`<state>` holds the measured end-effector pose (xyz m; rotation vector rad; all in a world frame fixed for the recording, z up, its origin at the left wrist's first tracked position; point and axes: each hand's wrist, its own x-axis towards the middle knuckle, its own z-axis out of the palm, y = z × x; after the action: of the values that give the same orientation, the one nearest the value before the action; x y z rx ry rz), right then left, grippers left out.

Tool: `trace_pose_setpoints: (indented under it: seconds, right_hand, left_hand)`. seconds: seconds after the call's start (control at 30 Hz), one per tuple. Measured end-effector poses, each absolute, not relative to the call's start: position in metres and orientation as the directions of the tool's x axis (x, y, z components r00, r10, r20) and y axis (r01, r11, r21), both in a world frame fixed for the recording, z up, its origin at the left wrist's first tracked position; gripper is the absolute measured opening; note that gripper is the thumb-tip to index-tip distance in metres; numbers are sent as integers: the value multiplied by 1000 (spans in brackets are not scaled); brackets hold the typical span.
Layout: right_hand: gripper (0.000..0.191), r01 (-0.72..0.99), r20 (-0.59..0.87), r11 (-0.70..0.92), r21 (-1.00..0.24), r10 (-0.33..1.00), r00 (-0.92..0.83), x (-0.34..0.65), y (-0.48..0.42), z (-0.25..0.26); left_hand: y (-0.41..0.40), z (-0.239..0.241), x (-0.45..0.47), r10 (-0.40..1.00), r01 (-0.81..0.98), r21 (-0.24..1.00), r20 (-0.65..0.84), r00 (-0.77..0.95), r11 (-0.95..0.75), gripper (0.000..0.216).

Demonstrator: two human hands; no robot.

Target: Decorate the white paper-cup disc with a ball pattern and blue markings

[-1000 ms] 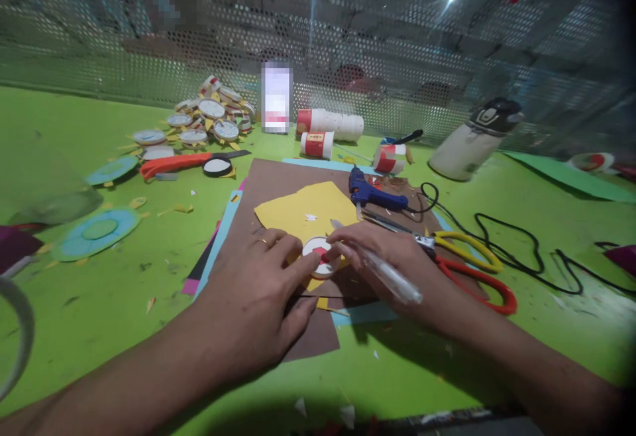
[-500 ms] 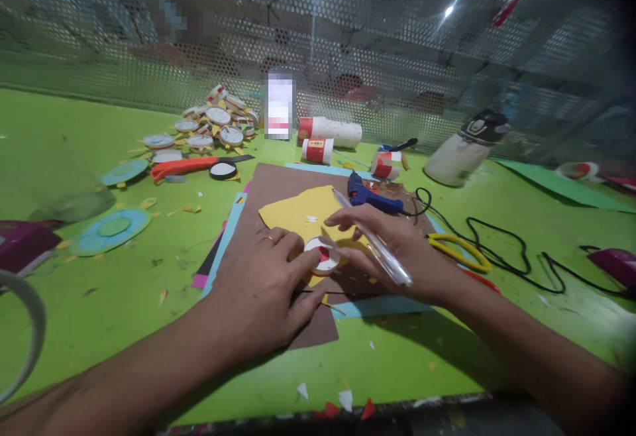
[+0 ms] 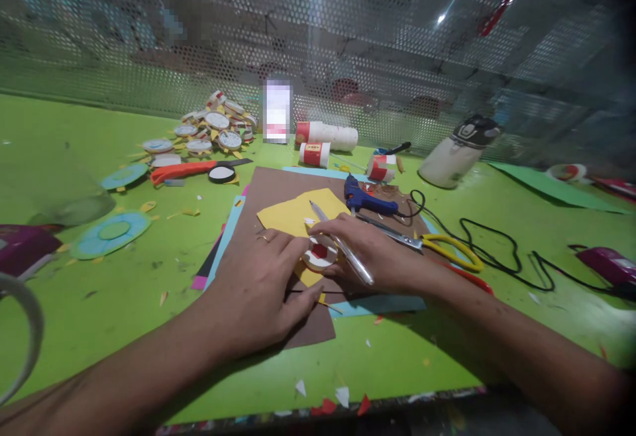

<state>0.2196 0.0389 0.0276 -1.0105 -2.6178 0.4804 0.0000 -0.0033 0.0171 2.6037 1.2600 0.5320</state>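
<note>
A round white disc (image 3: 312, 260), like a cut-off paper cup base, lies on yellow paper (image 3: 288, 209), with a red patch in its middle. My left hand (image 3: 263, 283) grips its left edge with the index finger, the thumb lying below it. My right hand (image 3: 368, 247) touches the disc's right side with its fingertips. A clear-barrelled pen (image 3: 354, 260) is held across that same hand, its tip pointing up and left over the yellow paper. Under both hands is a brown sheet (image 3: 308, 333) on light blue paper (image 3: 382, 305).
Behind my right hand lie a blue glue gun (image 3: 370, 199) and yellow-handled scissors (image 3: 454, 252). A heap of finished discs (image 3: 217, 120), an orange-handled cutter (image 3: 183, 171), paper cups (image 3: 315, 155) and a bottle (image 3: 450, 158) stand farther back. Paper scraps (image 3: 342, 396) lie near the front edge.
My right hand has moved left and closer against the disc, bringing the pen with it. The scissors' blades now show behind it. My left hand stays at the disc.
</note>
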Motion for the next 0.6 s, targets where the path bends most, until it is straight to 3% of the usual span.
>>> trace_pose_setpoints:
  seconds: [0.13, 0.33, 0.6]
  right_hand:
    - [53, 657, 186, 654, -374, 747, -638, 215, 33, 27]
    - [53, 875, 85, 395, -281, 918, -387, 190, 15, 34]
    - [65, 920, 144, 313, -237, 948, -286, 180, 10, 19]
  left_hand:
    - [-1, 16, -2, 842, 753, 377, 248, 479, -539, 21]
    - [1, 8, -5, 831, 754, 351, 262, 490, -555, 21]
    - [-1, 12, -4, 823, 744, 351, 234, 517, -568, 23]
